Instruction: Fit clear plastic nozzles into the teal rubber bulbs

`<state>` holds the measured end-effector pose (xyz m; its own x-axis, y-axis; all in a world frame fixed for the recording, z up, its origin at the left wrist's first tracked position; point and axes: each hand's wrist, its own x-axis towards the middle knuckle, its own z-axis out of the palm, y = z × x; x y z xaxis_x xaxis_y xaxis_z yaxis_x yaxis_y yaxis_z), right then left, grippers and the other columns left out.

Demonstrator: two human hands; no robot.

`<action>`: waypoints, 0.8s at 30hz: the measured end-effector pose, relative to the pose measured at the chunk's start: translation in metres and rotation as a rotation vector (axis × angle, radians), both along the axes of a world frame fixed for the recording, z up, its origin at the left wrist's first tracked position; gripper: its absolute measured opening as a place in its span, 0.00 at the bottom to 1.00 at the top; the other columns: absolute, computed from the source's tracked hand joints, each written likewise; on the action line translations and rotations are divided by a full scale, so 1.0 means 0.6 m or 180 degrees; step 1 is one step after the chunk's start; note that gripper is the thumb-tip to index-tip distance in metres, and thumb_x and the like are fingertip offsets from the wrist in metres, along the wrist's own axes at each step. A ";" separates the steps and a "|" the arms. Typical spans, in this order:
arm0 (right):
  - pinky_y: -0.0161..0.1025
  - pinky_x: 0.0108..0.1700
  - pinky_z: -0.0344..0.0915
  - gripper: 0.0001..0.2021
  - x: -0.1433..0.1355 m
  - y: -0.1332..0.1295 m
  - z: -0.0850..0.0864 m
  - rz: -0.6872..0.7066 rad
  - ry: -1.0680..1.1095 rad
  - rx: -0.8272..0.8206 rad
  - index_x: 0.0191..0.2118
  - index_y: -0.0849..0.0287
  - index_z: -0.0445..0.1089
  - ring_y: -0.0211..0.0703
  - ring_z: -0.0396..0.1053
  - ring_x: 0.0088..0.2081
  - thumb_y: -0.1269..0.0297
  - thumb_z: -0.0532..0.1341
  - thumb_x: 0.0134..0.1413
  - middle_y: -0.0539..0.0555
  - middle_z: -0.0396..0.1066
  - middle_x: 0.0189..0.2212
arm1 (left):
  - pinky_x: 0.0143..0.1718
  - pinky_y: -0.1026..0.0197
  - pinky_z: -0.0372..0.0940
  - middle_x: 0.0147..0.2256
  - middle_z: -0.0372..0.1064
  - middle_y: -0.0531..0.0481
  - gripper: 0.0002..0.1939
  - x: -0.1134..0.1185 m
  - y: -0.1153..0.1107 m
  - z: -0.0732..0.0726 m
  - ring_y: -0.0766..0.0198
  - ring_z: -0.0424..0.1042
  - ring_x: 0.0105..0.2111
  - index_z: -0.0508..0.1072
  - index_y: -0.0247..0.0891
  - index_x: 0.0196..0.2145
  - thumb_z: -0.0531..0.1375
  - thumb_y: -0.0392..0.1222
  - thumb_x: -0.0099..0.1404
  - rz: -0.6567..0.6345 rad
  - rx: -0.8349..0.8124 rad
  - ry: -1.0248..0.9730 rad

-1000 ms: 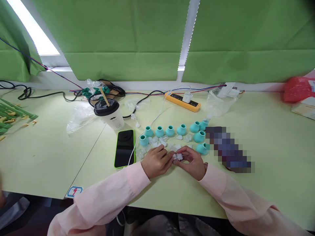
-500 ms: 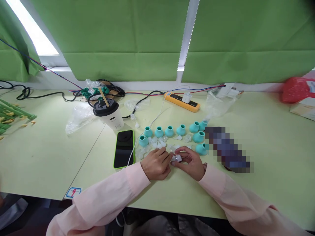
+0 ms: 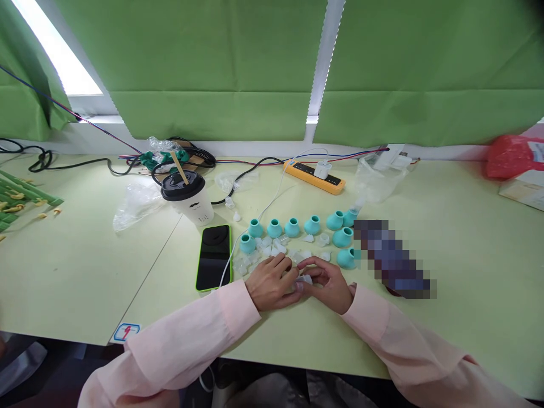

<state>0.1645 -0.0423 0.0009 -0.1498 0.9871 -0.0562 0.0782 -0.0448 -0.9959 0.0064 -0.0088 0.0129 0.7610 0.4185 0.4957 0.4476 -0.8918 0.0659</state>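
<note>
Near the front of the table, my left hand [image 3: 274, 282] and my right hand [image 3: 329, 282] meet around a small clear plastic piece [image 3: 305, 279]. The fingers of both are closed on it and cover most of its shape. Just beyond my hands lie several loose translucent and white plastic pieces [image 3: 277, 247]. Several turquoise bulb-shaped rubber pieces [image 3: 292, 228] stand in a bent row behind and around them, with round openings facing up or tilted to the side. One turquoise piece [image 3: 346, 258] sits close to my right hand.
A green-edged phone [image 3: 213, 258] with a white cable lies left of my hands. Behind it stands a lidded paper cup [image 3: 187, 198] with a straw. A yellow power strip [image 3: 314, 177] is at the back. A pixelated dark object [image 3: 393, 258] lies on the right.
My left fingers have shifted right and under the clear piece, closer to my right fingers. Less of the piece shows now. The turquoise pieces stay in place.
</note>
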 end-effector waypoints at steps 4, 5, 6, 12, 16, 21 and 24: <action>0.35 0.29 0.65 0.13 0.005 0.000 -0.003 0.0063 0.0097 0.0117 0.32 0.59 0.64 0.36 0.65 0.25 0.63 0.64 0.36 0.48 0.65 0.20 | 0.22 0.63 0.57 0.23 0.60 0.48 0.10 0.000 -0.001 -0.001 0.64 0.59 0.25 0.64 0.34 0.25 0.51 0.45 0.55 0.0207 -0.0081 -0.0310; 0.35 0.29 0.65 0.13 0.006 0.000 -0.003 0.0085 0.0074 0.0158 0.32 0.59 0.64 0.36 0.65 0.25 0.63 0.64 0.37 0.49 0.65 0.21 | 0.21 0.63 0.56 0.22 0.60 0.48 0.10 0.000 0.000 -0.002 0.64 0.59 0.24 0.64 0.34 0.24 0.52 0.45 0.54 0.0224 -0.0096 -0.0347; 0.35 0.29 0.65 0.12 0.006 0.000 -0.004 0.0099 0.0036 0.0195 0.32 0.59 0.64 0.37 0.65 0.26 0.63 0.63 0.37 0.50 0.65 0.21 | 0.21 0.63 0.56 0.22 0.60 0.49 0.10 0.000 0.001 -0.003 0.64 0.59 0.24 0.64 0.35 0.23 0.53 0.45 0.53 0.0219 -0.0116 -0.0364; 0.34 0.27 0.65 0.11 0.007 0.002 -0.007 0.0076 -0.0078 0.0331 0.32 0.60 0.66 0.37 0.65 0.25 0.61 0.62 0.39 0.50 0.65 0.22 | 0.21 0.64 0.56 0.21 0.60 0.49 0.10 -0.001 0.004 -0.005 0.66 0.59 0.23 0.64 0.35 0.23 0.52 0.44 0.55 0.0113 -0.0150 -0.0350; 0.34 0.26 0.65 0.11 0.007 0.003 -0.008 0.0011 -0.0092 0.0362 0.31 0.60 0.66 0.36 0.65 0.24 0.62 0.63 0.38 0.50 0.65 0.21 | 0.22 0.64 0.57 0.21 0.61 0.49 0.10 -0.002 0.005 -0.004 0.65 0.59 0.24 0.64 0.34 0.24 0.52 0.44 0.56 0.0056 -0.0097 -0.0331; 0.34 0.26 0.65 0.11 0.006 0.002 -0.005 -0.0019 -0.0112 0.0375 0.31 0.59 0.65 0.36 0.64 0.24 0.61 0.63 0.39 0.50 0.65 0.21 | 0.22 0.63 0.57 0.22 0.62 0.49 0.10 -0.003 0.005 -0.005 0.65 0.60 0.24 0.64 0.34 0.25 0.51 0.44 0.57 0.0036 -0.0084 -0.0341; 0.35 0.26 0.65 0.11 0.004 0.001 -0.003 -0.0048 -0.0153 0.0383 0.30 0.59 0.65 0.36 0.64 0.24 0.61 0.63 0.38 0.50 0.64 0.20 | 0.22 0.63 0.58 0.22 0.62 0.48 0.10 -0.003 0.004 -0.005 0.65 0.61 0.24 0.64 0.34 0.26 0.51 0.44 0.58 0.0022 -0.0095 -0.0348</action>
